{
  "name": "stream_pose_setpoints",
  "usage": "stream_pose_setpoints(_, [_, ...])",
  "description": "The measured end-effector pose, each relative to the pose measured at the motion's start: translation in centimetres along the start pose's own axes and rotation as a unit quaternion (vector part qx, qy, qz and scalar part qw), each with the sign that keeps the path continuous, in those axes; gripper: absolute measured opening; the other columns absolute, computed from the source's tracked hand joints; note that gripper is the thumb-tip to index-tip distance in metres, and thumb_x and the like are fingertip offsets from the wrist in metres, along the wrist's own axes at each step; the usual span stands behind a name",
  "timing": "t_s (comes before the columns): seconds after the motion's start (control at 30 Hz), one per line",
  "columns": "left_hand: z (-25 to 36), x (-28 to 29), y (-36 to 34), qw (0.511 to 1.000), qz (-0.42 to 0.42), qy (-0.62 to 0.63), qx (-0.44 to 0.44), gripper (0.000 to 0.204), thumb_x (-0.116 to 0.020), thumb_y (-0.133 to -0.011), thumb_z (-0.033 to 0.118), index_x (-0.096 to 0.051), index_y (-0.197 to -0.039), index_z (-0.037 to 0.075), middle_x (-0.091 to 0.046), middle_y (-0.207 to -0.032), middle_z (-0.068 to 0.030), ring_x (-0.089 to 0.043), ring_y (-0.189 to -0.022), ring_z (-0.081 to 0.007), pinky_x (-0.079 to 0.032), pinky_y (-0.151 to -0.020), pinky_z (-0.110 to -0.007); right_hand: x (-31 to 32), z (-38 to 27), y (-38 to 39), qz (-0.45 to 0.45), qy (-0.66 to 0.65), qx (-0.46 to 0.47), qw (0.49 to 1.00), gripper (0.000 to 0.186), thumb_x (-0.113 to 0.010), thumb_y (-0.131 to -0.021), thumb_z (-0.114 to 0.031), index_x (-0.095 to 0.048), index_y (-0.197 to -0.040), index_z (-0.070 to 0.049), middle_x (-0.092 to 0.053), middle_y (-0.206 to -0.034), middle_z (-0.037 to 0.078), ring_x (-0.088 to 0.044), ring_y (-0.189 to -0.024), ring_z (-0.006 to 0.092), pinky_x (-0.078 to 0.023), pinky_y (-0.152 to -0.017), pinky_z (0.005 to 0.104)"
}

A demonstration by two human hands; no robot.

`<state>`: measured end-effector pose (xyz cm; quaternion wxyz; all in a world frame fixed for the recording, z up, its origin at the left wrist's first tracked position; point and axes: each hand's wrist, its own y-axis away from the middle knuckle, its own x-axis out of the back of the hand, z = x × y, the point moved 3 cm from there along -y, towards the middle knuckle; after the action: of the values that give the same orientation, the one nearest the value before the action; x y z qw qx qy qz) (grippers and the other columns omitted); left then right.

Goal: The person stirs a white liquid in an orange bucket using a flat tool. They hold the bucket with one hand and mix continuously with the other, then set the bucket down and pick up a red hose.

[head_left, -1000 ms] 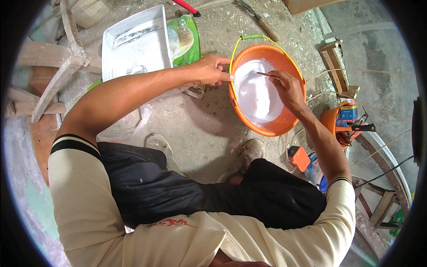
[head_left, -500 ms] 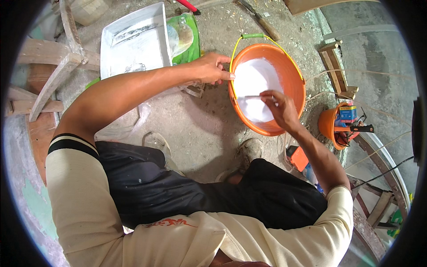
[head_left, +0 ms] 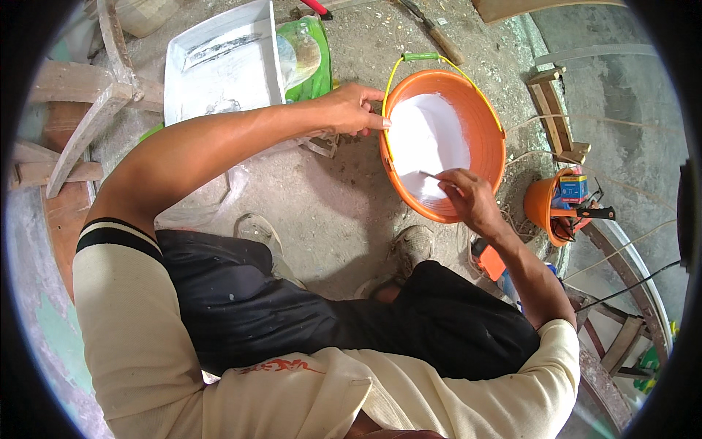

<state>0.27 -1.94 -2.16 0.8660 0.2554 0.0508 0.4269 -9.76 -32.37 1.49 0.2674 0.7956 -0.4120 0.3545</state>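
A large orange bucket (head_left: 488,146) with a yellow wire handle and a green grip stands on the floor in front of me, slightly tilted in view. White liquid like paint (head_left: 431,128) lies inside it. At its left rim, my left hand (head_left: 356,110) is closed on the edge, thumb and fingers near the yellow handle wire. Over the near right part of the bucket, my right hand (head_left: 468,196) pinches a thin stick (head_left: 428,175). The stick's far end reaches the white liquid; my fingers hide the rest.
A white tray (head_left: 274,73) rests on a green bag (head_left: 318,51) to the far left. Beyond the bucket lies a wooden-handled tool (head_left: 444,44). On the right stand a small orange bucket (head_left: 537,201) of tools and a wooden piece (head_left: 552,121). Wooden legs (head_left: 91,135) rise at left.
My right hand and the stick have moved toward me, to the near side of the white liquid. The left hand keeps its hold on the rim.
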Motion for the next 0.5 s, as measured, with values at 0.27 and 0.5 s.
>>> stream_pose_setpoints(0.27, [0.3, 0.0, -0.2, 1.0, -0.015, -0.01, 0.003, 0.07, -0.083, -0.095, 0.033, -0.056, -0.155, 0.009, -0.063, -0.084, -0.0013, -0.066, -0.078, -0.0126, -0.054, -0.066, -0.028, 0.0, 1.9, -5.9, 0.056, -0.106, -0.14, 0.983, 0.021, -0.074, -0.103, -0.016, -0.075, -0.121, -0.006, -0.08, -0.111, 0.012, -0.078, -0.101, 0.0189, -0.059, -0.082, 0.0356])
stream_pose_setpoints(0.5, [-0.2, 0.0, -0.1, 1.0, 0.0, 0.005, 0.0, 0.07, -0.084, -0.094, 0.03, -0.057, -0.155, 0.007, -0.062, -0.081, 0.0001, -0.066, -0.075, -0.0115, -0.053, -0.062, -0.027, 3.1, 3.9, -5.8, 0.062, 0.085, 0.02, 0.994, 0.024, -0.072, -0.097, -0.007, -0.076, -0.12, -0.005, -0.076, -0.112, 0.017, -0.075, -0.099, 0.0386, -0.061, -0.085, 0.046])
